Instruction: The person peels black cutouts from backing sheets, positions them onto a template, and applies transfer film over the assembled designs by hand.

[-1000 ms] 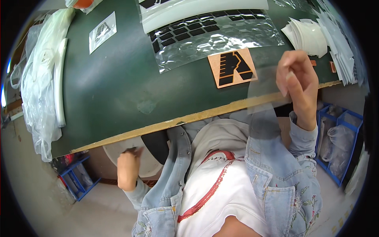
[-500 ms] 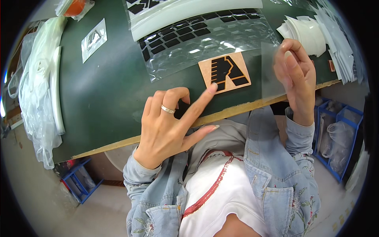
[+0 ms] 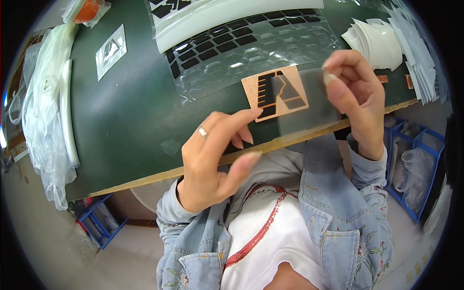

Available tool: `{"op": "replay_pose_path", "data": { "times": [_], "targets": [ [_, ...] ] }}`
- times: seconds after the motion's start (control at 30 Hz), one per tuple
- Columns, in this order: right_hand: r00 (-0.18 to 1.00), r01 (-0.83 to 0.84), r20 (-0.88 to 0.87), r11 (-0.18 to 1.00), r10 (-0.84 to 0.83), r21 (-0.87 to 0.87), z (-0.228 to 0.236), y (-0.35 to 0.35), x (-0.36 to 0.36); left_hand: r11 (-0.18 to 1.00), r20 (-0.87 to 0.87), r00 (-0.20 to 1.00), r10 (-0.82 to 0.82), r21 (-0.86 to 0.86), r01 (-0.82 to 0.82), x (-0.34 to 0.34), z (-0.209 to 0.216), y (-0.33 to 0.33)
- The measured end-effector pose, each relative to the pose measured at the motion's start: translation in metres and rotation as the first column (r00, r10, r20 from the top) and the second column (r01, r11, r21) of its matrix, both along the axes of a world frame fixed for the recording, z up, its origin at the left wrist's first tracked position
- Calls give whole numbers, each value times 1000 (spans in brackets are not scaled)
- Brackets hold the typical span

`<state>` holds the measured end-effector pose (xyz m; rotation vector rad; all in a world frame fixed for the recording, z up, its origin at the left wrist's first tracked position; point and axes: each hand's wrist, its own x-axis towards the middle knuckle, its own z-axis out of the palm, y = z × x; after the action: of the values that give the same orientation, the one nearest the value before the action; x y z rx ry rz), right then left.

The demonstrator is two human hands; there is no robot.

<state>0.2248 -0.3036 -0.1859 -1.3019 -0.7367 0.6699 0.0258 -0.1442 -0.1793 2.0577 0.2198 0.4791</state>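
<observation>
On the green table lies a small tan card (image 3: 293, 73) carrying black cut-out shapes (image 3: 267, 89) with orange lines between them. My left hand (image 3: 208, 157) wears a ring; its index fingertip touches the card's lower left corner, with the thumb apart and nothing held. Between thumb and fingers, my right hand (image 3: 355, 92) pinches a translucent film (image 3: 309, 113) by its right edge. That film hangs over the right part of the card, dimming the shapes beneath; whether it touches the card I cannot tell.
Behind the card is a clear plastic sheet (image 3: 212, 79) with rows of black pieces. A small clear packet (image 3: 111, 52) lies at the far left, beside piled plastic bags (image 3: 43, 121). White sheets (image 3: 374, 43) are stacked at the right. The table's tan edge (image 3: 140, 179) runs near my body.
My right hand has brought the film leftward over the card. My left hand has shifted slightly right, its index fingertip still at the card's lower left corner.
</observation>
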Motion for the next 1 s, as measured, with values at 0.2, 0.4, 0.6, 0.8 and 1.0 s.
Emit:
{"op": "replay_pose_path", "data": {
  "times": [0.2, 0.4, 0.6, 0.8, 1.0],
  "targets": [
    [988, -77, 122, 990, 91, -118, 5, 21, -4, 980, -156, 968, 195, -14, -199, 25, 10, -12],
    [947, 4, 309, 962, 84, -273, 0, 20, -4, 849, -62, 959, 277, 483, -214, 38, -4, -9],
    [944, 70, 331, 980, -5, -186, -7, 25, -9, 772, -78, 942, 326, 597, -217, 41, -7, -9],
    [915, 94, 404, 973, -1, -212, -10, 26, -8, 748, -116, 937, 330, 637, -185, 43, -6, -9],
    [845, 133, 534, 966, 8, -224, -11, 26, -12, 752, -144, 932, 333, 636, -171, 44, -3, -9]
  ]
}}
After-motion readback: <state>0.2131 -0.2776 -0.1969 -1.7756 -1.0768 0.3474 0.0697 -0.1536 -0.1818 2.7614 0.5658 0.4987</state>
